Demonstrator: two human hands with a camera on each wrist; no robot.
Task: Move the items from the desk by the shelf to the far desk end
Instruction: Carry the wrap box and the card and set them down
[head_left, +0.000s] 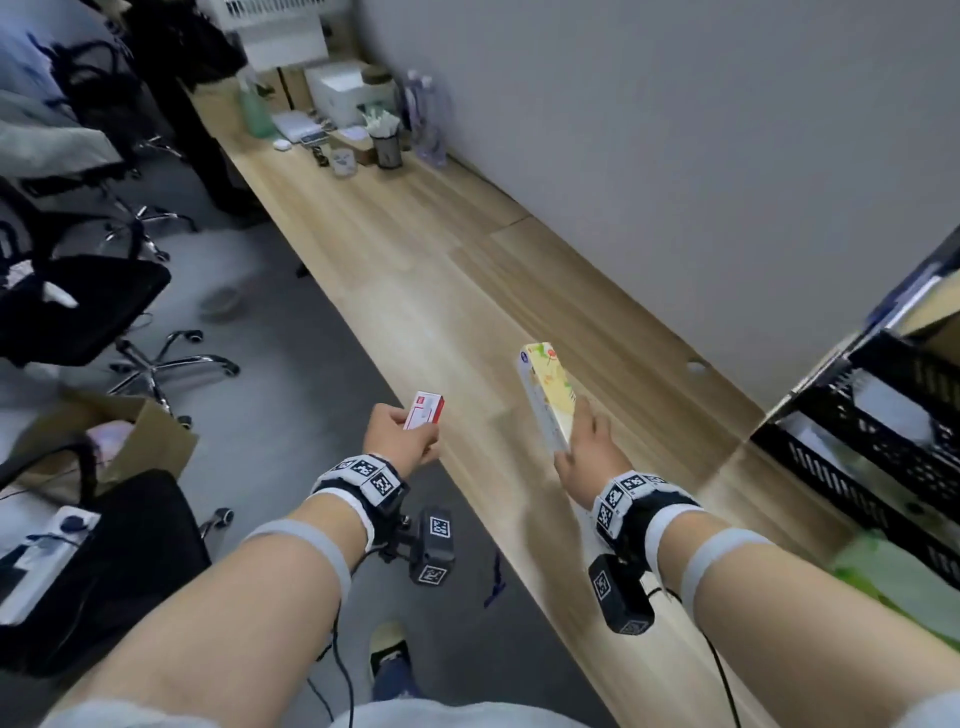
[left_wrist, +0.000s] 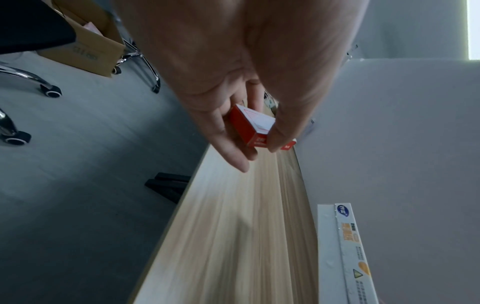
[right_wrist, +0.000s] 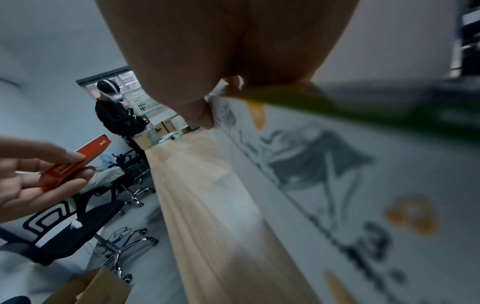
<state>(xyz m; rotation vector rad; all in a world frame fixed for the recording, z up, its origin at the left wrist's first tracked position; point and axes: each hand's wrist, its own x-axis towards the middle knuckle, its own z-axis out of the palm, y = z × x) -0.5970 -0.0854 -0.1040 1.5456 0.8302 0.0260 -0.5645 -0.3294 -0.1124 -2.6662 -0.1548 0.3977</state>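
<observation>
Mid-carry: 2 items lifted, neither set down yet.
We pinch a small red box (head_left: 424, 411) in our left hand (head_left: 399, 439); our right hand (head_left: 588, 453) grips a long yellow box (head_left: 548, 397) above the bench (head_left: 415, 249), far end well ahead.

A long desk (head_left: 415, 270) runs along the wall on the right. Clutter (head_left: 337, 124) sits at its far end, a shelf (head_left: 883, 431) at its near end, chairs (head_left: 78, 312) on the floor left.
</observation>
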